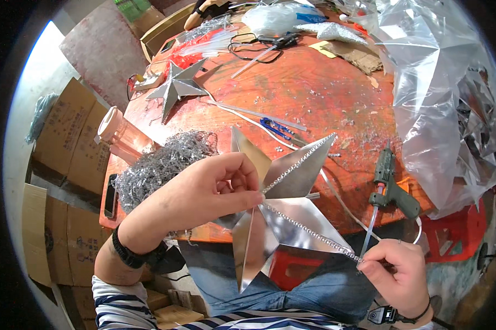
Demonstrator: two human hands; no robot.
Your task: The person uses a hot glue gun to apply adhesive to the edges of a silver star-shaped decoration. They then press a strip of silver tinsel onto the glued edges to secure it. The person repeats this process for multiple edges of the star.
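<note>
A shiny silver star with folded points lies tilted across the table's front edge and above my lap. A thin silver beaded trim runs along the ridge of its upper right point to the centre, then down the lower right ridge. My left hand is closed, thumb and fingertip pinching the trim at the star's centre. At the lower right tip, my right hand pinches the trim's end between thumb and finger. A tangled heap of silver trim sits beside my left forearm.
On the orange table, a glue gun lies right, its cord trailing. Blue-handled snippers lie behind the star. Another silver star, a pink cup and a plastic bag stand around. Cardboard boxes are left.
</note>
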